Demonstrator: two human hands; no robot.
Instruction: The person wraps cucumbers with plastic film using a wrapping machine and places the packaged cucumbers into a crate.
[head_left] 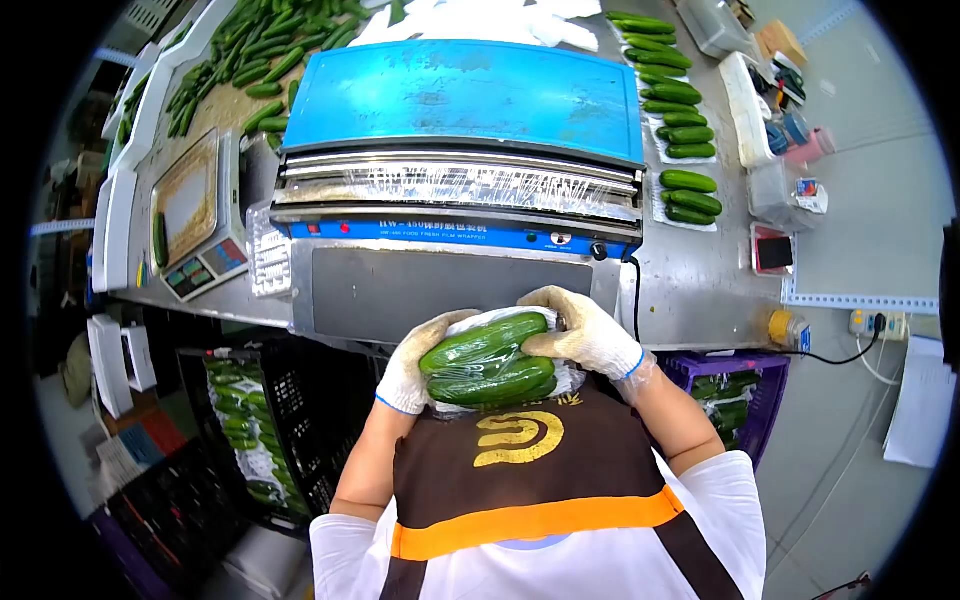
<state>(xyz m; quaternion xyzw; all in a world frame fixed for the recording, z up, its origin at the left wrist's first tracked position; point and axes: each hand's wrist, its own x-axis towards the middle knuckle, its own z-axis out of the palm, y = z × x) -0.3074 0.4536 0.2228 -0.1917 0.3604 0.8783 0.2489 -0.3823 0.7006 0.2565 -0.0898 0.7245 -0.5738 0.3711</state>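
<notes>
A film-wrapped tray of cucumbers [488,362] is held close to the front of my apron, just off the near edge of the steel table. My left hand [410,365], in a white work glove, grips its left end. On the right end, my gloved right hand [588,335] closes with the thumb on top of the film. White tray edges and loose film show around the cucumbers. Beyond both hands stands a blue film wrapper [465,95] with a roll of clear film [450,185] and a dark flat plate [430,285] in front.
Trays of unwrapped cucumbers [688,193] line the table right of the machine. To the left are a scale [190,205] holding one cucumber and a heap of loose cucumbers [250,45]. Below the table, a black crate [300,400] and a purple crate [770,395] hold wrapped packs.
</notes>
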